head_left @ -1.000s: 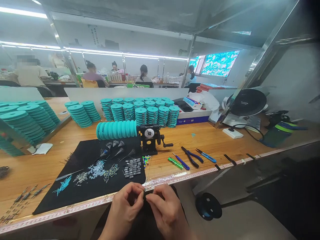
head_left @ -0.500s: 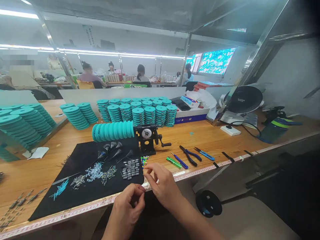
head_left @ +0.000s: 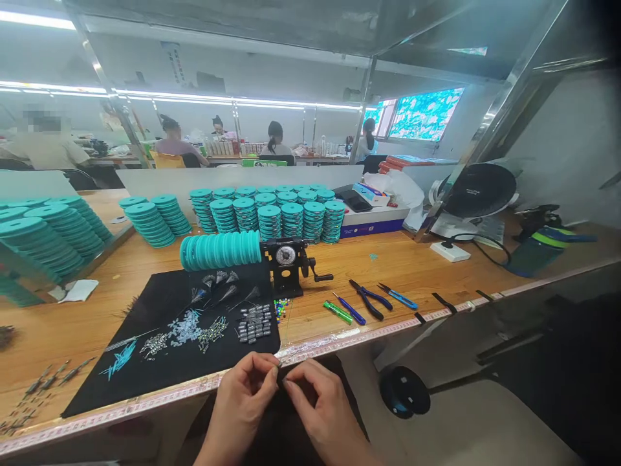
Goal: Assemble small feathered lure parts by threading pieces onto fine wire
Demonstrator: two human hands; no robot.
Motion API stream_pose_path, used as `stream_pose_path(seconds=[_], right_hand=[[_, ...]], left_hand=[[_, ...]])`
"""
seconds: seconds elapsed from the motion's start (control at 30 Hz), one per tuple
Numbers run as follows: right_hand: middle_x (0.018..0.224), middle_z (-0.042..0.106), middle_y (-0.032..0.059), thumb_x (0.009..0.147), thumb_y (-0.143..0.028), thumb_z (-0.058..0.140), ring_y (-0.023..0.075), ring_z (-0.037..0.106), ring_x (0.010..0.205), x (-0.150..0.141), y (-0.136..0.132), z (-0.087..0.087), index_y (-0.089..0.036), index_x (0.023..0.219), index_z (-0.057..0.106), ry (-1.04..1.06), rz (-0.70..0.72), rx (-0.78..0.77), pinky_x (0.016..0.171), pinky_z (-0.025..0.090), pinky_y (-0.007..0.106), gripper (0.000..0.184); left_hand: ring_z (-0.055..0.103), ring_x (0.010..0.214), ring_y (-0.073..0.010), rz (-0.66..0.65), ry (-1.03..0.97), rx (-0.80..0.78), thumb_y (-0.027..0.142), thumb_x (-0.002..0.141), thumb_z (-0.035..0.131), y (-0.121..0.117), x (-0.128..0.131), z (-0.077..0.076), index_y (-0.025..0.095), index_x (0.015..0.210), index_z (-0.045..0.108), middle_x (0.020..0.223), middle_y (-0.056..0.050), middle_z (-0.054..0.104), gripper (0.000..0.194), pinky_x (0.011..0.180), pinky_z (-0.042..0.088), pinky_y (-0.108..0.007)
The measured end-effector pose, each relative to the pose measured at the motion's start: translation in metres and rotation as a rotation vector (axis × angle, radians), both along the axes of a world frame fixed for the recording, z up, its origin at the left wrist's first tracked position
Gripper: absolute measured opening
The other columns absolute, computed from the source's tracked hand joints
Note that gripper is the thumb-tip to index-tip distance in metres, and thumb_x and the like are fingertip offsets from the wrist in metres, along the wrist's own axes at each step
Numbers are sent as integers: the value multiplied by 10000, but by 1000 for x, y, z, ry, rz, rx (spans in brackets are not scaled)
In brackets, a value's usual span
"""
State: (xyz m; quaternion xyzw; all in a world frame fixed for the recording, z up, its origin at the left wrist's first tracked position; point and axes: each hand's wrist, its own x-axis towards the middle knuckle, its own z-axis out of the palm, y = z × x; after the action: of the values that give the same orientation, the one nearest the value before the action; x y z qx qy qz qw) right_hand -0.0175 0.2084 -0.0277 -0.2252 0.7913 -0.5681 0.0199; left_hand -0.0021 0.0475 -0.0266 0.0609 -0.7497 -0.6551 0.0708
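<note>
Just over the front edge of the bench, my left hand (head_left: 246, 396) pinches something too small to make out between thumb and forefinger. Close beside it, my right hand (head_left: 317, 398) is closed in a similar pinch, and what lies between its fingertips is hidden. The fingertips of the two hands are only slightly apart. Nearest to them on the black mat (head_left: 189, 369) lie several grey cylindrical weights (head_left: 255, 323). Small coloured beads (head_left: 281, 309) sit by the mat's right edge. Farther left are metal swivels (head_left: 212, 333), clear small pieces (head_left: 185, 328) and thin turquoise tubes (head_left: 121, 359).
A black hand-cranked winder (head_left: 286, 265) carries a row of turquoise spools (head_left: 220, 250). Stacked spools (head_left: 291, 223) stand behind it. To the right lie a green tool (head_left: 338, 312), a screwdriver (head_left: 352, 310), pliers (head_left: 369, 301) and blue snips (head_left: 398, 296). A measuring tape (head_left: 194, 387) runs along the edge.
My right hand has come down from beside the beads to my left hand's level, fingertips near the left ones. My left hand has stayed almost in place, still pinching.
</note>
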Motion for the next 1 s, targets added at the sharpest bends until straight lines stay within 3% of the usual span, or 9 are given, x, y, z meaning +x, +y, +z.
stream_pose_path(seconds=[0.13,0.2,0.27,0.43,0.57,0.67,0.73,0.9,1.0], right_hand=[[990,626,87,952,-124,474,206,595,883,-5,7,15,-204,956,673,440,5,133,765,478,311,215],[1018,650,79,971,-117,459,199,604,925,-19,5,21,-209,982,662,450,57,167,807,471,303,224],[907,683,41,978,-139,491,175,628,848,-38,-1,24,-207,951,659,385,115,206,758,460,266,183],[764,706,-23,913,-178,632,147,640,709,-72,-18,24,-225,830,682,339,147,263,661,414,231,108],[865,701,20,937,-189,569,154,600,704,-59,-13,30,-206,938,657,319,2,206,674,413,259,90],[766,645,14,944,-256,543,142,525,602,-33,0,30,-193,867,630,214,-208,72,603,403,261,132],[668,594,-4,938,-306,552,134,496,553,-18,5,23,-195,777,611,93,-268,11,549,389,255,205],[945,663,46,892,-301,594,137,608,595,-2,-3,-6,-192,1039,606,-380,10,-208,504,445,233,183],[835,655,41,898,-264,588,171,617,678,0,-7,-11,-183,925,633,-268,23,-118,589,475,264,96]], left_hand=[[665,755,-187,3,135,-345,251,848,598,1,6,-3,212,719,602,874,-38,696,134,677,520,-255],[658,715,-173,-9,246,-478,194,850,579,2,7,-4,220,738,605,896,-40,686,117,640,517,-245],[670,739,-174,0,367,-569,144,855,557,3,6,-6,225,769,609,920,-52,674,129,673,525,-245],[686,917,-201,-13,502,-652,82,880,494,4,2,-10,229,811,609,953,-69,693,199,824,514,-273],[630,641,-152,-13,224,-481,192,866,552,4,3,-8,219,749,586,897,-41,685,125,611,498,-251],[644,718,-184,-14,24,-212,321,834,609,3,1,-4,203,685,591,863,-54,691,191,664,513,-267],[653,813,-221,-13,-36,-38,396,794,648,2,-2,-2,190,627,592,823,-70,689,271,728,517,-284],[641,810,-226,-32,-94,204,462,718,732,2,-6,-4,164,611,607,813,-82,688,340,764,510,-304],[642,802,-217,-6,-81,202,449,724,732,1,-3,-8,166,640,605,836,-74,677,321,743,511,-293]])
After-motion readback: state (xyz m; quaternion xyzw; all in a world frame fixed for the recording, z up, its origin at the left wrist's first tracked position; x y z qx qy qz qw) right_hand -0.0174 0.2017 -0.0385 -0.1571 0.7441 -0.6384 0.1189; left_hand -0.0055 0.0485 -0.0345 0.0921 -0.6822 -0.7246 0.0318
